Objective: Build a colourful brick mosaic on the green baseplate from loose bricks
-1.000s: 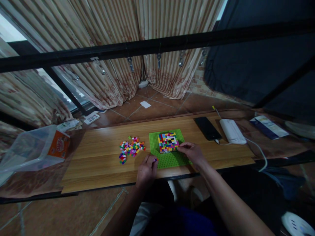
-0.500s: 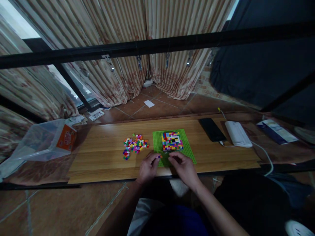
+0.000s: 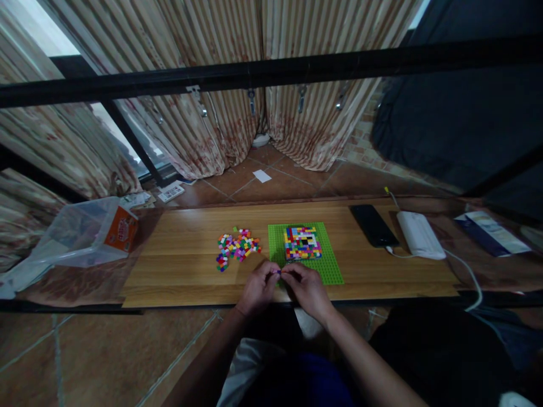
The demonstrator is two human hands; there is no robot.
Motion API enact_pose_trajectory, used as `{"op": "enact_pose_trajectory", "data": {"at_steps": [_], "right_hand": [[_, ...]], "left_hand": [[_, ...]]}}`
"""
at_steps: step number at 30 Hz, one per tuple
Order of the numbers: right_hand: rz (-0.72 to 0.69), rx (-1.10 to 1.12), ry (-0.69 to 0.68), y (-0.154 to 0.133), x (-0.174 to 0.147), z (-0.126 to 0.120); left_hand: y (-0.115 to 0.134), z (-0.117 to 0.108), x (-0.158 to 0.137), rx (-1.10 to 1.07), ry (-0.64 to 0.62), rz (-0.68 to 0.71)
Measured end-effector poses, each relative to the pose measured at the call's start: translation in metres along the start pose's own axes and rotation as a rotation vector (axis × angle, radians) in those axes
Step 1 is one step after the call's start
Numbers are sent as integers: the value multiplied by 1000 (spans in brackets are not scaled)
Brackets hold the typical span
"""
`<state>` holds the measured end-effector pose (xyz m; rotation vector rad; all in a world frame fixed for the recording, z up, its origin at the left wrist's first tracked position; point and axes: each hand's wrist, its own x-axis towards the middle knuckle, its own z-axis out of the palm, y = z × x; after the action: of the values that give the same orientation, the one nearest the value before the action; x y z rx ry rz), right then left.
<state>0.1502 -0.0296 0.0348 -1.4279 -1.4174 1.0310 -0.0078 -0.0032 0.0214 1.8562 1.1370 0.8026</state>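
1. No word, brand or number is coming through readably.
2. An orange label [image 3: 121,227] on the right end of the clear plastic bin [image 3: 78,240] is carrying large pale characters — their strokes are showing, but they are blurring too much to spell out.
3. A white card [image 3: 171,193] lying beyond the wooden board [image 3: 186,282], toward the left, is displaying dark, blocky print, too small for reading.
4. A blue-and-white packet [image 3: 492,233] at far right is bearing faint markings — whether they are forming text, one cannot tell.
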Motion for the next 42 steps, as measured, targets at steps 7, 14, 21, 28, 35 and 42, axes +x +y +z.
{"op": "enact_pose_trajectory", "data": {"at_steps": [7,14,21,28,35,42], "right_hand": [[91,295,-44,4,-2,-7],[211,493,126,10,-13,-25],[203,388,351,26,-14,-58],[132,68,343,30,-13,-74],[60,-90,399,34,-2,-71],[43,5,486,51,11,-65]], "left_hand": [[-4,-2,1,-64,-12,22],[-3,0,0,-36,-9,-22],[-3,-1,0,8,-10,-17],[-1,-1,0,31,1,-19],[-1,0,2,47,4,-17],[-2,0,2,50,19,5]]}}
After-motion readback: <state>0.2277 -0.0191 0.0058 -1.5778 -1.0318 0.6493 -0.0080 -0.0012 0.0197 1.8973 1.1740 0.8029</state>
